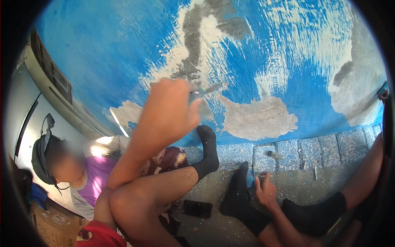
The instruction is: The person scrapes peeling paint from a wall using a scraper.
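My left hand [174, 106] is raised in front of a blue painted wall [123, 55], gripping a small bladed hand tool [213, 89]. The blade's tip points right, over scratched paint; whether it touches the wall is not clear. Its handle is mostly hidden by my fingers. Low beside my black-socked foot [236, 193], my right hand [266, 190] has its fingers partly spread. I cannot tell whether something small is between them. A light-blue flat thing [250, 178] lies just left of those fingers. Bare grey patches [259, 119] show where paint is off the wall.
A person in a cap and purple-grey shirt [97, 173] sits close at left. Another person's socked foot [314, 213] and bladed hand [383, 95] are at right. A phone [197, 209], small bottle [274, 155] and white stick [315, 173] lie among paint flakes. A cardboard box [55, 227] stands lower left.
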Motion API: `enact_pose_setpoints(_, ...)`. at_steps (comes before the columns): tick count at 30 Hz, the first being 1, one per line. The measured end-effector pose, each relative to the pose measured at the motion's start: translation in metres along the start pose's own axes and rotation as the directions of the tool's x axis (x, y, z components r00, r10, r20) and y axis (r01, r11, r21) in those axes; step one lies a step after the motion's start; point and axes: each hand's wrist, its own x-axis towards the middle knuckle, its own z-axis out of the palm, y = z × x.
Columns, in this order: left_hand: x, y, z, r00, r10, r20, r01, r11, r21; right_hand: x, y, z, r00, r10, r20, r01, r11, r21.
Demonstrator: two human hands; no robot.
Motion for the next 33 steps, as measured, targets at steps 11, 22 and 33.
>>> enact_pose_setpoints(11,-0.017,0.001,-0.007,0.970,0.236,-0.064,-0.229,0.968,0.101,-0.004,0.001,-0.003,0.999,-0.029,-0.019,0.028,0.999,-0.016)
enact_pose_setpoints(22,-0.006,-0.006,0.010,0.999,0.028,-0.021,-0.025,0.987,0.158,0.000,0.007,0.009,0.999,-0.032,-0.011,0.031,0.998,-0.056)
enact_pose_setpoints(33,-0.002,-0.004,0.009,0.999,-0.034,-0.011,0.035,0.989,0.141,0.000,0.002,0.005,1.000,-0.020,0.024,0.021,0.999,-0.029)
